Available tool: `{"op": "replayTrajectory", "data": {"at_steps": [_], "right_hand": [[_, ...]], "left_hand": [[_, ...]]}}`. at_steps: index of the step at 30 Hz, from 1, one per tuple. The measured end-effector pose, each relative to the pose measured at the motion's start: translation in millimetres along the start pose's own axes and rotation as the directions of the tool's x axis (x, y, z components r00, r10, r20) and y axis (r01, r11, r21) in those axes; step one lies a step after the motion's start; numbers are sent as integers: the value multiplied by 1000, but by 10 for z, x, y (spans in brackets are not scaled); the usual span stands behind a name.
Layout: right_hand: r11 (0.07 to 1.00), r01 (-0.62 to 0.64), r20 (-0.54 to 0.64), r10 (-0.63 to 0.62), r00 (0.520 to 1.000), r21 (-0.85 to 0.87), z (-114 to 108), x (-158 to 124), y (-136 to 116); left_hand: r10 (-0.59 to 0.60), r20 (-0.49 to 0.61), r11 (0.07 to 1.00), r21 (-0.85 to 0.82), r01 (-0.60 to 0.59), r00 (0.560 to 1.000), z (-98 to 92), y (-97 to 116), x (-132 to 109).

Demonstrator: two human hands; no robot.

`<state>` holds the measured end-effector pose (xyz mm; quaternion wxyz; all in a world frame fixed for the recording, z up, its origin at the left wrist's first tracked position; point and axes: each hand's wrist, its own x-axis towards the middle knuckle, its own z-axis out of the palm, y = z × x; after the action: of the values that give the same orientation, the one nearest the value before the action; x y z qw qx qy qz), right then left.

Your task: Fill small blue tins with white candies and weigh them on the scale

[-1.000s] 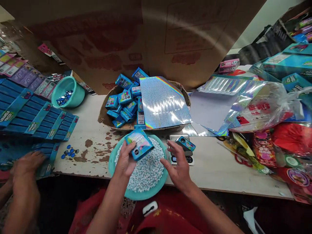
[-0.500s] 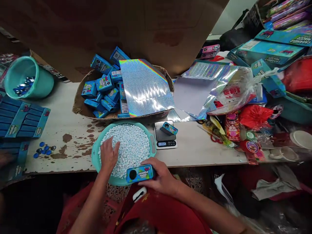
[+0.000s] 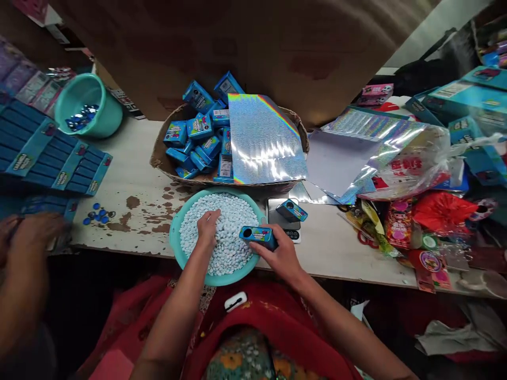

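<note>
Left hand reaches palm-down into the teal basin, fingers curled loosely into the white candy pellets. Right hand pinches a small blue candy box sideways over the basin's right rim, forearm angled inward across the surface.

Both my forearms are bare to the hands; I wear a loose red cloth garment over orange-flowered grey-green fabric.

Worn white table, teal basin, scale, cardboard tray
</note>
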<state>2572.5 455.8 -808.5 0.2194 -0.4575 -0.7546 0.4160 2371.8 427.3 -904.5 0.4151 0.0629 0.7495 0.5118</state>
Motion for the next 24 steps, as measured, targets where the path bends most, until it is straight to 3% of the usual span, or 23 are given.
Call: {"op": "replayTrajectory", "data": {"at_steps": [3, 6, 9, 14, 24], "right_hand": [[991, 102, 51, -98, 994, -85, 50, 118, -57], [974, 184, 90, -173, 981, -135, 210, 182, -143], [947, 261, 149, -235, 961, -187, 389, 201, -235], [938, 258, 129, -233, 964, -233, 471, 224, -326], [966, 195, 88, -182, 979, -169, 401, 285, -354]], "left_hand": [[-67, 92, 952, -292, 91, 993, -96, 252, -203], [-70, 198, 811, -559, 171, 978, -142, 538, -429], [12, 180, 709, -696, 118, 984, -150, 718, -574], [177, 76, 694, -716, -70, 981, -170, 814, -632], [156, 47, 757, -648, -89, 987, -137, 901, -662]]}}
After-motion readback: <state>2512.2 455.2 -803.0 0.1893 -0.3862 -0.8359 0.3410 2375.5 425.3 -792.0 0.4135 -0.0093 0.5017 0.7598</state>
